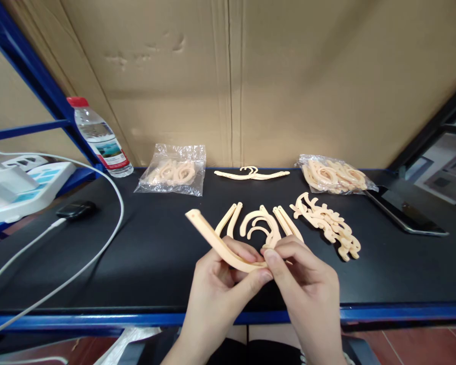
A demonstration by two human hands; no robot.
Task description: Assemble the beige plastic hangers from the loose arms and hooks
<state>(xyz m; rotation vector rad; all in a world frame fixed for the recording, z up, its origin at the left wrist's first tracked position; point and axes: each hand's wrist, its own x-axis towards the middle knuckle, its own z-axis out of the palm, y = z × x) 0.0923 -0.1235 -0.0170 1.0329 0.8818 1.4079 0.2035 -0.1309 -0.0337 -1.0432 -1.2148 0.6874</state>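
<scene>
My left hand (224, 289) is closed around a cream plastic hanger arm (216, 243), a curved strip whose free end with a small hole points up to the left. At the strip's other end my right hand (304, 284) pinches with thumb and forefinger; its fingers hide the joint there. Right behind the fingertips are several cream hanger hooks (266, 218); whether one of them is touched I cannot tell. Loose hanger arms lie on either side of these hooks, a left pair (230, 218) and a right pair (287, 220), partly covered by my hands.
An assembled hanger (252, 174) lies at the black table's (144, 274) back edge, between two clear bags of parts, left (173, 172) and right (332, 175). Small cream pieces (329, 223) are heaped right, near a tablet (406, 210). Left are a water bottle (101, 137) and white cable (117, 218).
</scene>
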